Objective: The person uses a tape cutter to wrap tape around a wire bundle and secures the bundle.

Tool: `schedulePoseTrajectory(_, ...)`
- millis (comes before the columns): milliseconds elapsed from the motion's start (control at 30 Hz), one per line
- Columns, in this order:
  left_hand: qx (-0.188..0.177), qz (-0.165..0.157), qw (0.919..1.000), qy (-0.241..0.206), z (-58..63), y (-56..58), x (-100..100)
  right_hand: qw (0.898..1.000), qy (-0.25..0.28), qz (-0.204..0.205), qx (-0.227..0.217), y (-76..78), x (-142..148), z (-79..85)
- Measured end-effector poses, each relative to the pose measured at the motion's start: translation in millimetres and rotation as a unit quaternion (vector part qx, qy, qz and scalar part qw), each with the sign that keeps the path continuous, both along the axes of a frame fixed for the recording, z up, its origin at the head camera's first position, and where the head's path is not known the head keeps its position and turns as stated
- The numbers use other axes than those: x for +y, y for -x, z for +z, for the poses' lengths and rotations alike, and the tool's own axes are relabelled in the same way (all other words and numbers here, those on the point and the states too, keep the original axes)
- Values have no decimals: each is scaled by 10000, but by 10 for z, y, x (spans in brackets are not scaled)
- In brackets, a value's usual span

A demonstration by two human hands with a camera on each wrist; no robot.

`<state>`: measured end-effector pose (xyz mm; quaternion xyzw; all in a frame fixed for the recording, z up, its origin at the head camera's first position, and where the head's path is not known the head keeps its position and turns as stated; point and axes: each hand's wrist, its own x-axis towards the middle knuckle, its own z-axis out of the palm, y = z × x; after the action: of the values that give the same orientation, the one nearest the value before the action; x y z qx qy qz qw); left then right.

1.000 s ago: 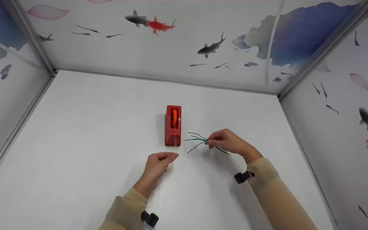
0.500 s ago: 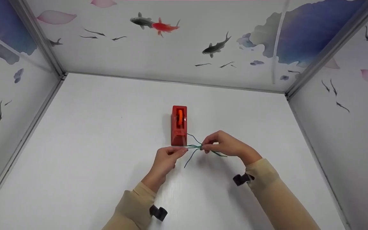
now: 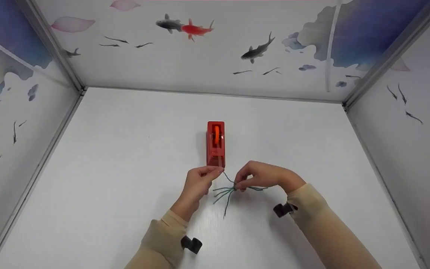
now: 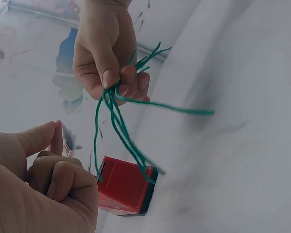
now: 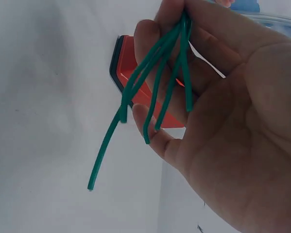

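Observation:
The red tape dispenser (image 3: 215,144) stands on the white table with an orange roll core. My left hand (image 3: 199,185) is at its front end, thumb and index fingertip pinched together on a faint clear strip of tape (image 3: 220,158) that runs from the roll. The other fingers of that hand curl inward in the left wrist view. To the right, my right hand (image 3: 263,175) pinches a bunch of thin green wires (image 4: 118,119) at its middle. Their loose ends fan out on both sides, one reaching up toward the left fingertips in the head view.
White panels (image 3: 200,63) printed with fish and lotus shapes wall the white table (image 3: 133,157) at the back and both sides. Grey metal strips (image 3: 215,94) edge the panels. A black wrist mount (image 3: 192,244) sits on each sleeve.
The left hand has moved up and right to the front of the dispenser, still pinching. The right hand has come slightly left and lower, and the wires have swung, their left-side ends now drooping.

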<state>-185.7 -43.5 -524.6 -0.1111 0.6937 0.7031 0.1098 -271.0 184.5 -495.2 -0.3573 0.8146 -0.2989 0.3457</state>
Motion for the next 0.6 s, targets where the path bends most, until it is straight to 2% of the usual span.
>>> schedulePoseTrajectory(67,16,21,10000,-2,11,15,-1,10000,-2,86,12,6,-30,5)
schedulePoseTrajectory(200,-26,52,10000,-29,23,25,6,9999,77,-39,138,30,-167,9)
schedulePoseTrajectory(400,-58,44,10000,-12,1,-1,12,9972,293,-556,408,64,-360,-16)
schedulePoseTrajectory(600,21,-27,10000,-15,-4,-11,3,9925,561,-964,497,112,-383,-56)
